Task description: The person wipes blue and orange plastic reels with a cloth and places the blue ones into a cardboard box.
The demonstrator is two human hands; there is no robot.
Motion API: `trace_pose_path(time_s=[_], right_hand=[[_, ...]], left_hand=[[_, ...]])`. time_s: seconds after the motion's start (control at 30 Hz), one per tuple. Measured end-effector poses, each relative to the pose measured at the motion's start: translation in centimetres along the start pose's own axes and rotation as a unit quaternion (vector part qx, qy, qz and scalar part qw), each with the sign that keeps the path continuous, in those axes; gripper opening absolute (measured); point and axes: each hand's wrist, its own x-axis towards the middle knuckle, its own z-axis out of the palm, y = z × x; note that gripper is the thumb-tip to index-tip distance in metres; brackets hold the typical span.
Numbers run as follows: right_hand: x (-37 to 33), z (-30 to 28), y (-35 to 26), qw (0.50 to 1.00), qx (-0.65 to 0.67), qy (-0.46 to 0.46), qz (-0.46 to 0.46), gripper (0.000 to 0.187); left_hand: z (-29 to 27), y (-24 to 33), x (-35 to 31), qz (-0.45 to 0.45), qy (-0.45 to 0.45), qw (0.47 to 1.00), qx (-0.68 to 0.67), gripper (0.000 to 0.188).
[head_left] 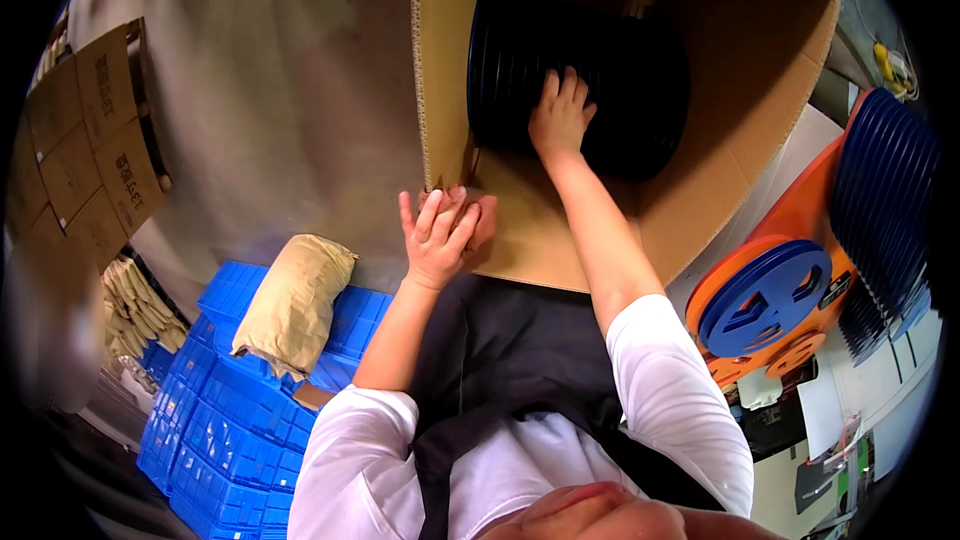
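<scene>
A large open cardboard box (735, 165) stands in front of me. Inside it lies a row of black reels (620, 90), packed side by side with their rims showing as ridges. My right hand (560, 118) reaches into the box and rests on the reel rims, its fingers extended and slightly bent. At the box's near left corner is my left hand (438, 238), with its fingers spread and nothing visible in them. Its fingertips are close to the cardboard edge; whether they press on it I cannot tell.
Blue plastic crates (235, 430) are stacked at lower left, with a tan paper package (292, 305) on top. Cardboard cartons (90, 140) stand at far left. To the right are an orange stand with a blue reel (765, 300) and a row of dark blue reels (890, 200).
</scene>
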Motion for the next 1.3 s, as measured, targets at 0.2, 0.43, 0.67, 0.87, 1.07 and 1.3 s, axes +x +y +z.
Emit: trace_pose_path(time_s=[0.2,0.43,0.67,0.87,1.07,1.3], right_hand=[[-2.1,1.2,-0.5,0.990,0.093,0.102,-0.042,0.059],[-1.0,1.0,-1.2,0.999,0.021,0.043,-0.016,0.059],[-0.5,1.6,-2.1,0.996,-0.025,-0.068,0.050,0.049],[3.2,0.8,-1.4,0.976,0.006,-0.208,0.061,0.042],[0.3,-0.2,-2.5,0.986,-0.075,-0.145,-0.023,0.022],[-7.5,-4.1,-5.5,0.993,-0.055,-0.103,-0.031,0.049]], left_hand=[[2.0,0.7,0.2,0.005,0.082,0.996,-0.043,0.024],[2.2,0.7,0.9,0.003,0.116,0.992,-0.055,0.022],[2.0,0.8,0.9,0.005,0.107,0.991,-0.079,0.022],[1.6,0.1,1.1,0.007,0.091,0.991,-0.093,0.022],[2.3,0.4,1.2,0.003,0.094,0.992,-0.084,0.021],[2.3,0.2,0.9,0.017,0.077,0.993,-0.088,0.022]])
